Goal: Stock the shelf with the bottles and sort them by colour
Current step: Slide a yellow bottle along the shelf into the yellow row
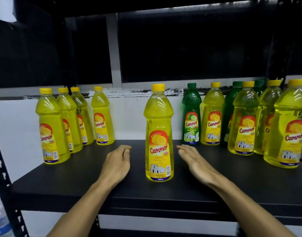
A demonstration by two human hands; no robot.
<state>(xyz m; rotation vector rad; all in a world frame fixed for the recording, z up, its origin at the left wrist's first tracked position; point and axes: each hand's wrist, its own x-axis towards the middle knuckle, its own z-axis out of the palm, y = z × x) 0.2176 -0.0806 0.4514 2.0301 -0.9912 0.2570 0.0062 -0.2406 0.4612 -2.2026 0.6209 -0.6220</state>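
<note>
Yellow "Cammer LEMON" bottle (158, 134) stands upright mid-shelf (78, 182); our left hand (117, 165) and right hand (196, 165) flank it, relaxed, not touching. Right, a green "LIME" bottle (191, 115) sits among yellow ones.

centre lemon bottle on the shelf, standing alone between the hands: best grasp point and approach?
Grip the centre lemon bottle on its labelled body, below the shoulder, coming from the front right. It stands upright near the shelf edge with bare space on both flanks, and the right hand, open, is already beside it. The left hand is just as near. The cap is narrower, likely a less steady hold.
</note>
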